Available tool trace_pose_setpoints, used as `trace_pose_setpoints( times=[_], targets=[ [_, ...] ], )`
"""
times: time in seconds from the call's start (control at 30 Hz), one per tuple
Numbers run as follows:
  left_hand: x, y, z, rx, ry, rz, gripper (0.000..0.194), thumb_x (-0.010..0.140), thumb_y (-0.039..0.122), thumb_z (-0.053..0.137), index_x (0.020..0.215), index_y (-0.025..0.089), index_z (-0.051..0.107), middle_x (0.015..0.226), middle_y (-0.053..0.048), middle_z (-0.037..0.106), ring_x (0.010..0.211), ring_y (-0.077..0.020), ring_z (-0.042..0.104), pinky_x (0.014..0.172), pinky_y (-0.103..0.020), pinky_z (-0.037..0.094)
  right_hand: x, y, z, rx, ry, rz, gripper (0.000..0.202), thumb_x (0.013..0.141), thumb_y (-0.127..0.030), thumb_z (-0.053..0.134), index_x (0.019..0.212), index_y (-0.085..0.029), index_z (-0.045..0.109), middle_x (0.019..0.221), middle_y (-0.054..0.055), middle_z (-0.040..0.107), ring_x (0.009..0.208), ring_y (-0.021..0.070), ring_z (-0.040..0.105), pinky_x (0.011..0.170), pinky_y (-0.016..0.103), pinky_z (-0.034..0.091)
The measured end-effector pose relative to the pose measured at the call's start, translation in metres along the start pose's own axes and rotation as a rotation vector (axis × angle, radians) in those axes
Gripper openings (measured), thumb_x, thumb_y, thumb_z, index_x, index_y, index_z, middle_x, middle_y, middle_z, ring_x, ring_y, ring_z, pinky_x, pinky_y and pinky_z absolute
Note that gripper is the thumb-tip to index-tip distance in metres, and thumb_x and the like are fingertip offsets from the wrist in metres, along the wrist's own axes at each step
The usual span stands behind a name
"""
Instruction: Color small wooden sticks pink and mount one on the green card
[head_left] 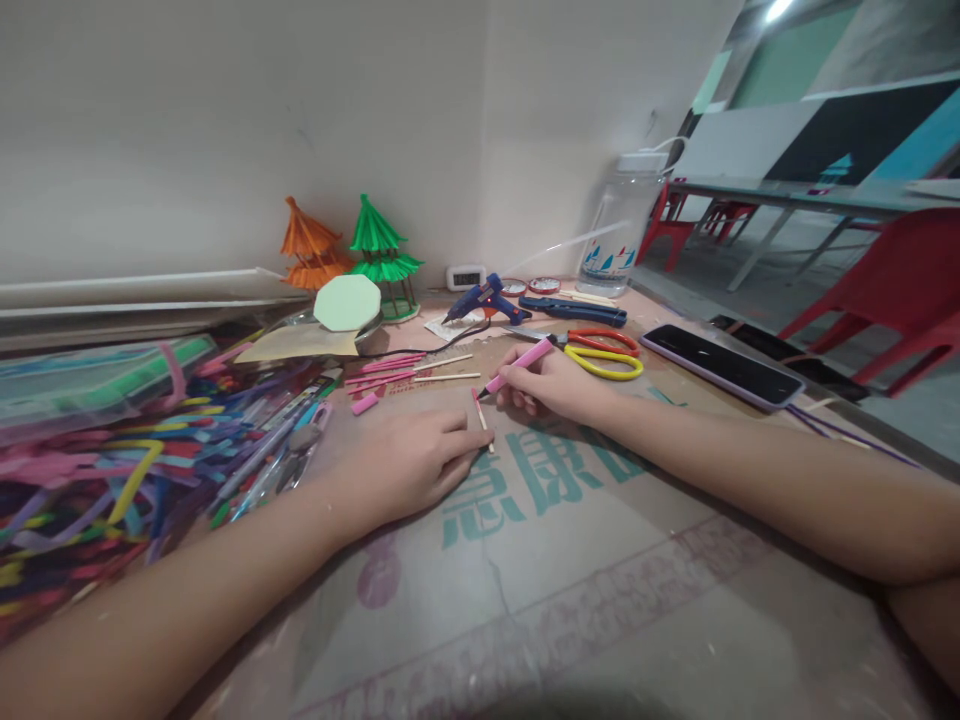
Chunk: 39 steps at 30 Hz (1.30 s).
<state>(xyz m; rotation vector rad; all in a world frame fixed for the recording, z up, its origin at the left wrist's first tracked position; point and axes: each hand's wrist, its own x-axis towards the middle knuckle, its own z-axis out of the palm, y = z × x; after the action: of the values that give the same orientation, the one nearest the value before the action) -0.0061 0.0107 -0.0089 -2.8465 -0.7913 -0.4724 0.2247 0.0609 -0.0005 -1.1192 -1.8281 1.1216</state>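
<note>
Left hand; thin stick under one fingertip

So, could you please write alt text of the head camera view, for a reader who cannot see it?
A person's right hand holds a pink marker to the pink end of a thin stick; the left hand touches the stick's near end on printed cardboard. Behind are pink sticks, a glue gun, scissors, an orange pagoda model and a green one.
</note>
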Motion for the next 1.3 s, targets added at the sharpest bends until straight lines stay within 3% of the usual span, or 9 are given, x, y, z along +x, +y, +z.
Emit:
trace_pose_setpoints(
  times=[0.3, 0.77, 1.1, 1.3],
  targets=[
    [-0.0005, -0.0007, 0.0017, -0.003, 0.032, 0.012, 0.03, 0.1, 0.023, 0.048, 0.119, 0.023, 0.072, 0.089, -0.004, 0.072, 0.078, -0.0195, 0.068, 0.062, -0.029, 0.044, -0.0005, 0.0007, -0.0019, -0.006, -0.013, 0.002, 0.016, 0.094, -0.031, 0.059, 0.083, -0.019, 0.057, 0.068, 0.001, 0.072, 0.042, 0.007, 0.05, 0.039, 0.018, 0.038],
    [-0.002, -0.0012, 0.0026, -0.012, -0.041, -0.031, 0.032, 0.102, 0.026, 0.046, 0.121, 0.025, 0.071, 0.081, -0.003, 0.07, 0.076, -0.0205, 0.068, 0.063, -0.03, 0.044, -0.0026, -0.0041, -0.0029, -0.031, -0.088, 0.02, 0.017, 0.089, -0.028, 0.059, 0.076, -0.017, 0.059, 0.061, 0.002, 0.068, 0.041, 0.0075, 0.049, 0.037, 0.018, 0.035],
    [-0.0019, -0.0008, 0.0022, -0.023, -0.075, -0.048, 0.034, 0.102, 0.026, 0.046, 0.127, 0.026, 0.069, 0.086, -0.003, 0.072, 0.079, -0.0209, 0.069, 0.065, -0.03, 0.046, 0.0015, 0.0051, -0.0008, -0.03, -0.001, -0.015, 0.016, 0.095, -0.03, 0.056, 0.085, -0.018, 0.057, 0.068, 0.0, 0.069, 0.04, 0.0063, 0.05, 0.036, 0.017, 0.036],
    [-0.0003, -0.001, 0.002, -0.019, -0.073, -0.04, 0.033, 0.101, 0.025, 0.048, 0.126, 0.026, 0.069, 0.086, -0.003, 0.073, 0.079, -0.0197, 0.069, 0.066, -0.029, 0.045, -0.0007, 0.0011, -0.0013, -0.041, -0.02, -0.004, 0.015, 0.095, -0.029, 0.057, 0.085, -0.018, 0.057, 0.067, 0.0, 0.07, 0.041, 0.0065, 0.05, 0.037, 0.017, 0.036]
  ],
)
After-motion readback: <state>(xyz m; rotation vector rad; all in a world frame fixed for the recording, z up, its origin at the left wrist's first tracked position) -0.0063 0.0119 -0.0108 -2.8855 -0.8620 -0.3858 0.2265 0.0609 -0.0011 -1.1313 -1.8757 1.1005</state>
